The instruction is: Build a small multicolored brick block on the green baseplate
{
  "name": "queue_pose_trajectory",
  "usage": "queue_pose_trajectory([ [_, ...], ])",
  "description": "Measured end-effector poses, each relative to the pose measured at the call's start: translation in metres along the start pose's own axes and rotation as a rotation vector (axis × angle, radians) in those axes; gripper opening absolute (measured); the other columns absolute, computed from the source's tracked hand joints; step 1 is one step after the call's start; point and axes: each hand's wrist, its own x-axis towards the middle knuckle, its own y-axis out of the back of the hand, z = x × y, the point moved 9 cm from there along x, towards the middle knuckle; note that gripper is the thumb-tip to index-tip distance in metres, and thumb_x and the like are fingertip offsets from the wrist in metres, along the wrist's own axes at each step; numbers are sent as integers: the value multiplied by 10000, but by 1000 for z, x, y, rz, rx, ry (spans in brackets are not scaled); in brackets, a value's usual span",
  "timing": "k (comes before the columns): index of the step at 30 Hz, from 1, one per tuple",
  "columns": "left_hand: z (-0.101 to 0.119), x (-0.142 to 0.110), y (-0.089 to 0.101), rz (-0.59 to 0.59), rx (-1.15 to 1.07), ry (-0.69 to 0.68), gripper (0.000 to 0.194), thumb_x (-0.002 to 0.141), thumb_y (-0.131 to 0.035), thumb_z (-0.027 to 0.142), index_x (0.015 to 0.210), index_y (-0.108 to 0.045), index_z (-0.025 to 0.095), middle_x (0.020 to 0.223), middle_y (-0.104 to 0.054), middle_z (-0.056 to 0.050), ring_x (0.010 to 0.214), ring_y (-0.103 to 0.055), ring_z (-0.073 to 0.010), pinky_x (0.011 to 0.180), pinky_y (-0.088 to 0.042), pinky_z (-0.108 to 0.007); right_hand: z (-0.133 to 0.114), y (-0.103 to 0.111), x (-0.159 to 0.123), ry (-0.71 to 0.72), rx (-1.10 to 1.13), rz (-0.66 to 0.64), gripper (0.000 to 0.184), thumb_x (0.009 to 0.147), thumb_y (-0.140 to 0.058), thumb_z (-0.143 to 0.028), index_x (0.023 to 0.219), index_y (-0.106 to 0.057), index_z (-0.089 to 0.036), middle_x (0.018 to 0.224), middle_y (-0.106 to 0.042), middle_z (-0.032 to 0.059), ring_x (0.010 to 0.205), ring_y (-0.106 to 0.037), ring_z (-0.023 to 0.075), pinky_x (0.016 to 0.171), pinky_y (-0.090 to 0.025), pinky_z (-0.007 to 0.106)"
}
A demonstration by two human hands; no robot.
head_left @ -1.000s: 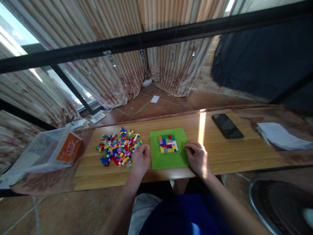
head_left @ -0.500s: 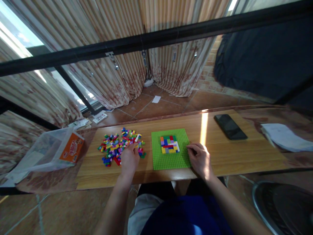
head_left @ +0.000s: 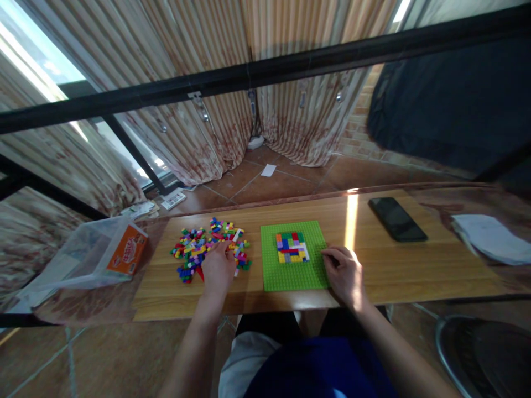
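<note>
A loose heap of small toy bricks (head_left: 192, 249) in many colours lies on the left part of the wooden board. My left hand (head_left: 219, 266) reaches into its right side, fingers bent down and closed among the bricks; what is at the fingertips is hidden. Right of the heap lies a green studded baseplate (head_left: 271, 279). Near its middle sits a flat, roughly square patch of joined bricks (head_left: 290, 247) in several colours. My right hand (head_left: 343, 272) rests at the plate's right edge, thumb and fingers curled together. Whether anything small is pinched there cannot be made out.
A black phone (head_left: 397, 219) lies on the wooden board (head_left: 452, 271) to the right, with white papers (head_left: 493, 237) beyond it. A clear plastic box (head_left: 89, 249) with an orange label stands at the left. A black rail (head_left: 286, 72) runs across behind.
My left hand has shifted slightly leftward, deeper over the brick heap. My right hand keeps its place at the plate's edge. The whole view has moved a little.
</note>
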Motion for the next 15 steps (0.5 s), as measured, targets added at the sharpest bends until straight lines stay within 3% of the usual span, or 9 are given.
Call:
queue_pose_trajectory([
  [7, 27, -3, -11, -59, 61, -95, 230, 856, -553, 238, 1033, -695, 200, 1077, -686, -80, 984, -640, -238, 849, -498, -325, 1, 0, 0, 0, 4, 1, 173, 838, -561, -247, 818, -727, -200, 913, -698, 70, 876, -628, 220, 786, -513, 355],
  [15, 27, -3, -14, -27, 70, -113, 177, 873, -511, 188, 941, -675, 180, 978, -679, -99, 930, -642, -251, 808, -503, -348, -2, 1, 1, 22, 8, 11, 164, 829, -558, -209, 807, -721, -195, 890, -694, 72, 873, -625, 221, 815, -506, 368],
])
